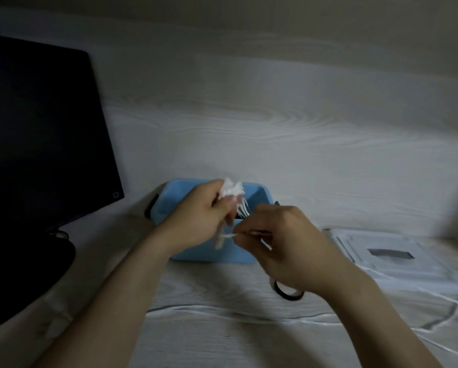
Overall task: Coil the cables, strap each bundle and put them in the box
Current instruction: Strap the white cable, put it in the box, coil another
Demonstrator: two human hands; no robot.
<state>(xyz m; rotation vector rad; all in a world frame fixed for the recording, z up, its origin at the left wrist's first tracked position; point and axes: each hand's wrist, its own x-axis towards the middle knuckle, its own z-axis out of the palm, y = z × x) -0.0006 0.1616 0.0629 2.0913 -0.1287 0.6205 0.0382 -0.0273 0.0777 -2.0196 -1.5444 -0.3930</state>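
Plainly the white cable (231, 192) is light, thin and limp, so it should spring loose unless pinched at the bundle's waist; the left hand (201, 219) grips the coiled loops above the blue box (174, 197) near the desk's (222, 328) back edge; the right hand (283, 243) pinches the free tail just beside it.

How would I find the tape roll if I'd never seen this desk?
Find the blue box in the middle of the desk. Look nearer, just under the right hand: a small ring lies flat there. It is the only round black thing; the loose cables nearby are long and thin.
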